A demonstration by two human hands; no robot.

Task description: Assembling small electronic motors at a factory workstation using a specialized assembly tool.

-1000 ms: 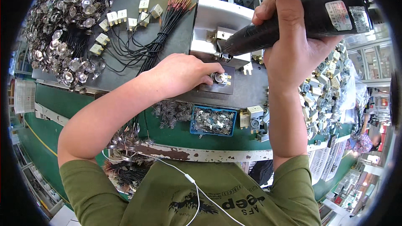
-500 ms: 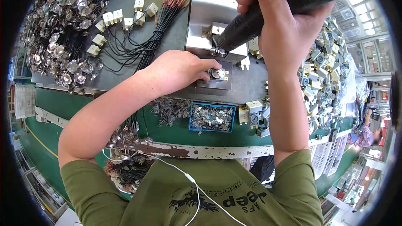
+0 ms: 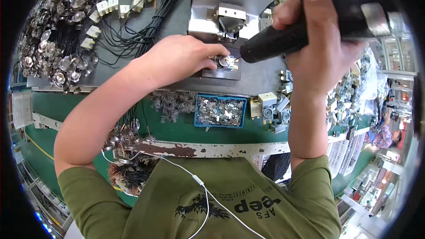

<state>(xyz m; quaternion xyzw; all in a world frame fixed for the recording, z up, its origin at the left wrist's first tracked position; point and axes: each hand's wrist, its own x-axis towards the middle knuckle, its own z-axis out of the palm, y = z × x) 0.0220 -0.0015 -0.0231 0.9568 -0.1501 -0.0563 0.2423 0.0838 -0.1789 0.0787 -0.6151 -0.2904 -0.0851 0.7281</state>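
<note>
My left hand [image 3: 179, 59] pinches a small part with a round metal top and brass tabs [image 3: 225, 62] between thumb and forefinger. The part rests on a flat grey metal block [image 3: 221, 75] near the bench edge. My right hand [image 3: 318, 46] wraps around a thick black electric screwdriver [image 3: 276, 44]. Its tapered nose points left, just right of the pinched part, and appears apart from it. Behind my left fingers stands a silver metal fixture [image 3: 206, 4] holding a cream block with holes [image 3: 231, 13].
Wired metal cups [image 3: 66, 31] heap at far left, beside loose cream blocks [image 3: 113, 4] and a bundle of black wires [image 3: 155, 24]. Springs [image 3: 172, 104] and a blue tray of metal clips [image 3: 195, 115] sit nearer me. Switch parts [image 3: 272, 110] lie at right.
The screwdriver has moved right and toward me, its nose leaving the fixture for beside the pinched part. My left hand keeps its pinch on the block. The whole view has shifted slightly.
</note>
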